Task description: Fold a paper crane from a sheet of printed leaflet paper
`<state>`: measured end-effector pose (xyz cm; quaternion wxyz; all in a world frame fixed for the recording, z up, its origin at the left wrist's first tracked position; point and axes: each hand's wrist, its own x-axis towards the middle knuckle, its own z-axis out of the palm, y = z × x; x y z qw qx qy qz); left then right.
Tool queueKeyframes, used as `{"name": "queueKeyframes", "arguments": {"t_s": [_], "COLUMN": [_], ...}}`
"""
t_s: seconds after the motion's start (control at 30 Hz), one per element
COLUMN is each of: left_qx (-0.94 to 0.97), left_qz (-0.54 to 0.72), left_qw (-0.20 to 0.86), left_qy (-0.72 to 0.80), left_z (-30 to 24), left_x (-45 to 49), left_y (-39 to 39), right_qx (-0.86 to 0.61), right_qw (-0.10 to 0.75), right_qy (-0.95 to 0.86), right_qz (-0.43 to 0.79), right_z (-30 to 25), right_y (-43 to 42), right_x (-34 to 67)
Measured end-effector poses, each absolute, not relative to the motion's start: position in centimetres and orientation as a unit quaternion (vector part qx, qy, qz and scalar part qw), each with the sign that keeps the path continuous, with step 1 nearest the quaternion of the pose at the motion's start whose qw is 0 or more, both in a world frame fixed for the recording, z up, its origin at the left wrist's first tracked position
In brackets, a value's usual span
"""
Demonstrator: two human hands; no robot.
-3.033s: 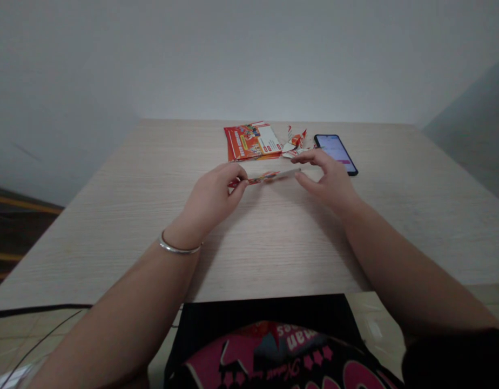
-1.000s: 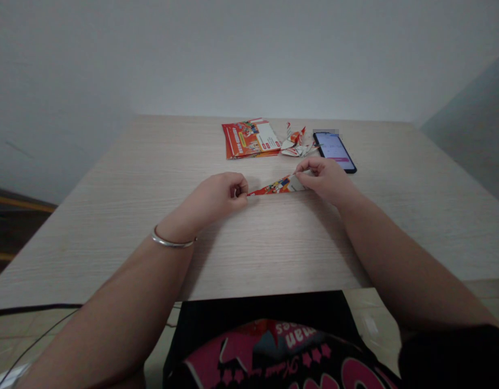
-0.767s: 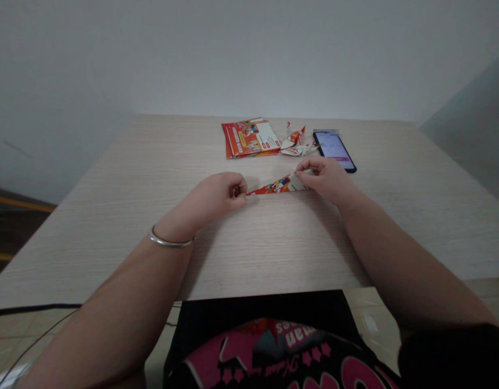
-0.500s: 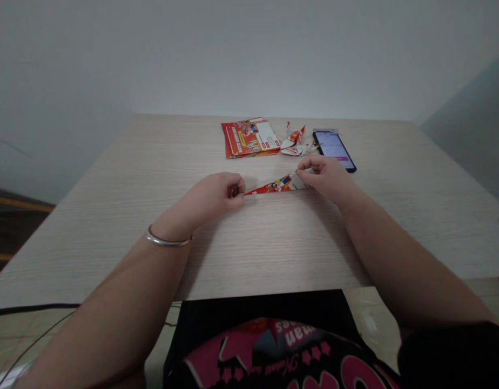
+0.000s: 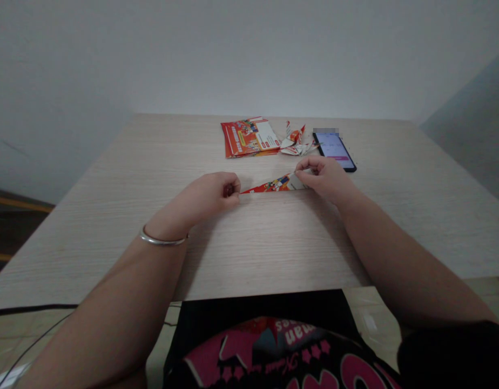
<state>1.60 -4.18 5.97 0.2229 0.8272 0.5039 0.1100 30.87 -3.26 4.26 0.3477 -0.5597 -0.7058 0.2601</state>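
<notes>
A narrow folded paper flyer [image 5: 276,185], printed red, white and multicoloured, stretches between my two hands just over the table. Its pointed red end meets the fingertips of my left hand [image 5: 217,193], which are closed in a pinch at the tip. My right hand [image 5: 324,175] has thumb and forefinger pressed on the upper edge of the wide white end and hides part of it. Behind the flyer lie folded paper cranes [image 5: 294,141], overlapping one another, in the same red and white print.
A stack of red and white flyers [image 5: 247,139] lies at the back of the pale wooden table [image 5: 152,156], beside the cranes. Just beyond my right hand is a phone [image 5: 334,148] with its screen lit. The wall [image 5: 249,59] stands behind the table's far edge.
My left hand has shifted slightly left, and a bit more of the flyer's red tip shows at its fingers. My right hand has moved very slightly left.
</notes>
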Motion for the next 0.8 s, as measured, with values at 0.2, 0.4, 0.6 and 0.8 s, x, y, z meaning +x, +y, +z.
{"name": "queueKeyframes", "arguments": {"t_s": [0.2, 0.4, 0.6, 0.8], "left_qx": [0.821, 0.859, 0.917, 0.921], "left_qz": [0.154, 0.211, 0.133, 0.057], "left_qw": [0.167, 0.137, 0.087, 0.101], "left_qy": [0.523, 0.446, 0.366, 0.373], "left_z": [5.7, 4.0, 2.7, 3.3], "left_x": [1.0, 1.1, 1.5, 1.8], "left_y": [-4.0, -3.4, -2.9, -3.1], "right_qx": [-0.494, -0.382, -0.368, -0.414], "right_qw": [0.375, 0.297, 0.241, 0.236], "right_qy": [-0.75, -0.854, -0.874, -0.864], "right_qz": [0.228, 0.192, 0.206, 0.165], "right_z": [3.3, 2.5, 1.8, 1.4], "right_y": [-2.7, -2.1, -1.7, -1.8], "right_x": [31.1, 31.1, 31.2, 30.9]}}
